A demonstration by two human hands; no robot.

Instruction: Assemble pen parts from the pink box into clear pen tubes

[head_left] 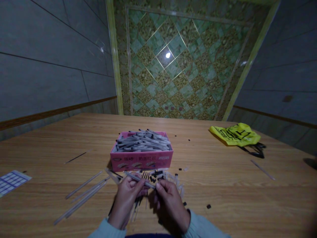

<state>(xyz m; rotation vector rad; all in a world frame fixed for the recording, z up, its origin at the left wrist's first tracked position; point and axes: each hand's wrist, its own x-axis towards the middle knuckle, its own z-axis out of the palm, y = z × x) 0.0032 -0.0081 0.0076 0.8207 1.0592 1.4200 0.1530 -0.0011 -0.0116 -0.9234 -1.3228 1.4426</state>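
A slim, greyish see-through pen (139, 178) is held slantwise in front of me. My left hand (125, 196) is closed around its middle, thumb on top. At the pen's lower right end my right hand (170, 200) pinches with thumb and forefinger; any small part in that pinch is hidden. Beyond and between the hands lie small black plugs (156, 175) and dark thin refills (136, 207). Clear caps (178, 183) are scattered beside my right hand. Several empty-looking clear barrels (85, 198) lie left of my left hand.
Behind the hands, a pink box (142, 162) is heaped with pens (143, 141). A yellow bag (235, 135) with black straps lies at the back right of the wooden table (218, 178). A single barrel (263, 170), a refill (75, 158) and a blue-white printed sheet (13, 181) lie farther out.
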